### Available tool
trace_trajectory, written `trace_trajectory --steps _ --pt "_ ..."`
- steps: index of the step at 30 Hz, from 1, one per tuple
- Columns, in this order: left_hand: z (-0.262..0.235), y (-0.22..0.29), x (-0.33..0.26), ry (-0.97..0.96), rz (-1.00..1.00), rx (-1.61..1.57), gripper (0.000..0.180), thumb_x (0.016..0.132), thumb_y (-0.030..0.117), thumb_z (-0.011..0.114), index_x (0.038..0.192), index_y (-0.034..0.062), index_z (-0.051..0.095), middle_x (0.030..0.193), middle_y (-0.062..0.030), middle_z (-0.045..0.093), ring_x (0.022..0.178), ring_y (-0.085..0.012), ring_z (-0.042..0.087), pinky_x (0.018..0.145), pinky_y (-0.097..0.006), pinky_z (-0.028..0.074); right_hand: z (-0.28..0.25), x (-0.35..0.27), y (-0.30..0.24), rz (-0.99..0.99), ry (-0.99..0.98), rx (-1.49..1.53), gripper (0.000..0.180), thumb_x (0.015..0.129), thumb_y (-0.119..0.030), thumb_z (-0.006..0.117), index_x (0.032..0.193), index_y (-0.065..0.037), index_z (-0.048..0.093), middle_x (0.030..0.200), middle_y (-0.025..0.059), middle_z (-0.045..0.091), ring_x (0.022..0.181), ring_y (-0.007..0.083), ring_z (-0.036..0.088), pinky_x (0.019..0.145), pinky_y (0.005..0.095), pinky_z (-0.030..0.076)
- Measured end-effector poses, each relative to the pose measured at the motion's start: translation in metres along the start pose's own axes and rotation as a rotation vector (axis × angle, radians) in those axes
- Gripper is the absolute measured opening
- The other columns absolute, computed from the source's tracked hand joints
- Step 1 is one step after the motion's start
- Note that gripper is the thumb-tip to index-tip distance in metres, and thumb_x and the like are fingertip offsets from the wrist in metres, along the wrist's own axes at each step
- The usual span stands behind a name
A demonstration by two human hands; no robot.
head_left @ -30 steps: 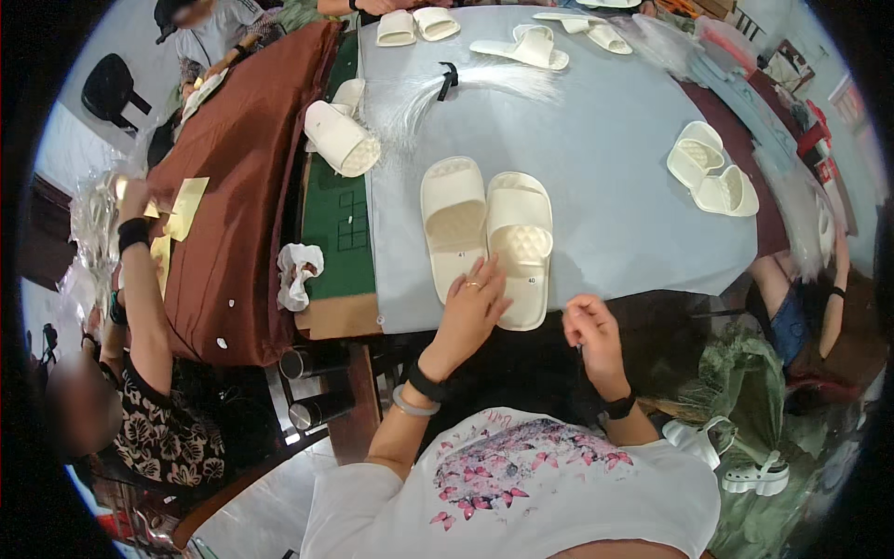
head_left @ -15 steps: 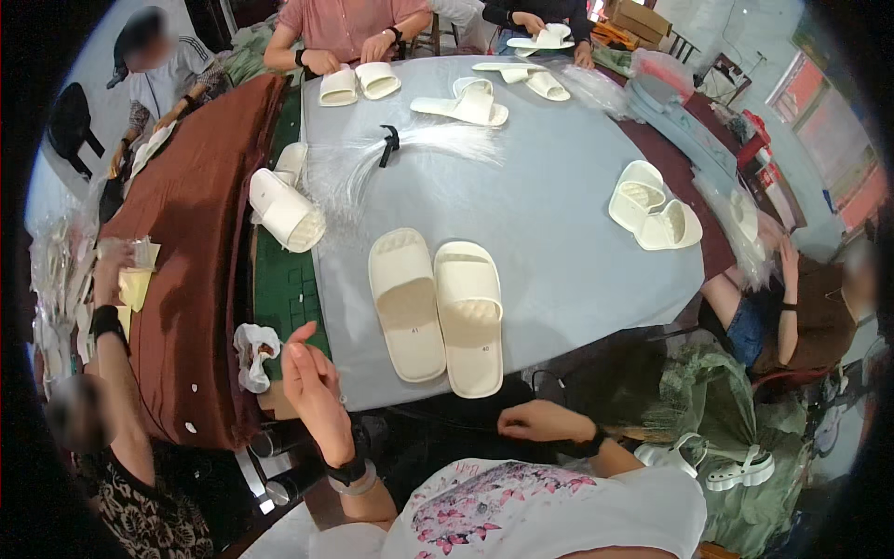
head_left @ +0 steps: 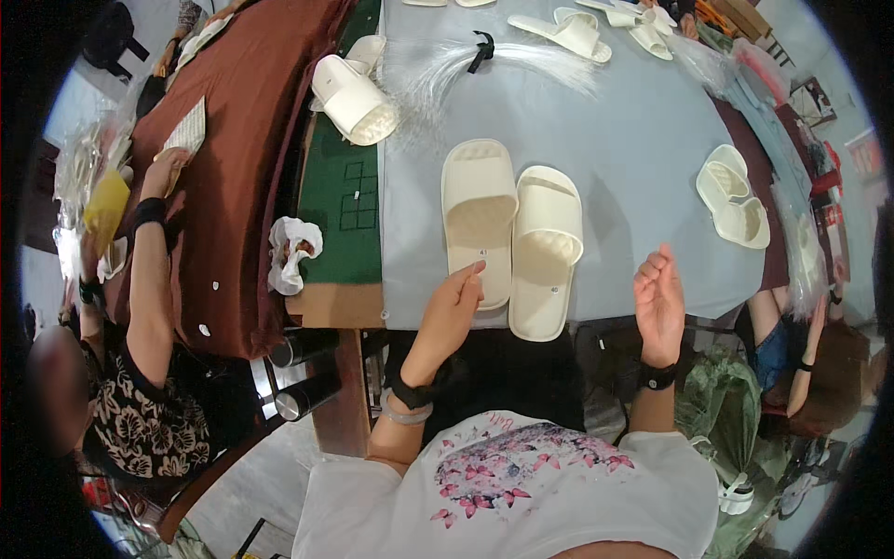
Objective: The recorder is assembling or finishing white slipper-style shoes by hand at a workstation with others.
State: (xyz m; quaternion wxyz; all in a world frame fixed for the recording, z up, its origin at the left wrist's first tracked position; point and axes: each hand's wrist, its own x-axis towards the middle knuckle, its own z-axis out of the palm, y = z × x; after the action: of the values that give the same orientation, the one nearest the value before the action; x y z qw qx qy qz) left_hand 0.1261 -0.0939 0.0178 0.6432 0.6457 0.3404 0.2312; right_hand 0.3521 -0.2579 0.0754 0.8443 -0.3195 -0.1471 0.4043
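Two cream slide slippers (head_left: 546,253), probably light, springy foam; straps (head_left: 480,198) offer purchase! Left hand (head_left: 447,312) at one heel (head_left: 497,291), fingers' grip unclear; right hand (head_left: 659,303) empty, fingers loosely parted.

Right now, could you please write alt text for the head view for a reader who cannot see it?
Two cream slippers lie side by side on a grey-covered table, the person's left hand at the left one's heel and the open right hand off to the right. Beyond lie more slippers and a tied bundle of clear strands.
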Motion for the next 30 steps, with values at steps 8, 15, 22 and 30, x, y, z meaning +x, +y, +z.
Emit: trace_trajectory --steps 8,15,22,30 --pt "0.008 0.028 0.032 -0.008 -0.317 -0.331 0.026 0.090 0.019 0.044 0.102 -0.0026 0.051 0.079 -0.0061 0.060 0.047 -0.0059 0.040 0.041 -0.019 0.031 0.056 0.062 -0.016 0.092 -0.058 -0.268 0.020 0.092 -0.021 0.044 0.106 -0.008 0.049 0.074 -0.0029 0.046 0.067 0.0102 0.047 0.062 0.0242 0.044" --pt "0.015 0.001 0.092 0.015 -0.277 -1.062 0.013 0.087 0.008 0.043 0.090 0.0003 0.053 0.076 -0.0051 0.057 0.048 -0.0088 0.044 0.043 -0.021 0.036 0.096 0.179 0.047 0.222 -0.480 -1.295 0.024 0.084 -0.024 0.052 0.097 -0.007 0.062 0.081 -0.0016 0.059 0.056 0.0071 0.042 0.050 0.0201 0.035" --pt "0.025 0.000 0.111 0.173 -0.297 -0.877 0.011 0.085 0.003 0.044 0.091 -0.0008 0.053 0.071 -0.0053 0.053 0.057 -0.0113 0.048 0.049 -0.024 0.042 0.086 0.220 0.113 0.507 -0.615 -1.400 0.022 0.077 -0.025 0.058 0.082 -0.005 0.066 0.064 0.0015 0.055 0.051 0.0099 0.042 0.043 0.0247 0.033" --pt "0.028 -0.003 0.105 0.141 -0.193 -0.843 0.016 0.084 0.002 0.045 0.098 -0.0032 0.052 0.088 -0.0120 0.056 0.076 -0.0183 0.057 0.066 -0.027 0.048 0.089 0.206 0.117 0.561 -0.294 -1.070 0.017 0.077 -0.020 0.060 0.081 -0.004 0.066 0.066 0.0018 0.057 0.047 0.0077 0.038 0.042 0.0222 0.028"
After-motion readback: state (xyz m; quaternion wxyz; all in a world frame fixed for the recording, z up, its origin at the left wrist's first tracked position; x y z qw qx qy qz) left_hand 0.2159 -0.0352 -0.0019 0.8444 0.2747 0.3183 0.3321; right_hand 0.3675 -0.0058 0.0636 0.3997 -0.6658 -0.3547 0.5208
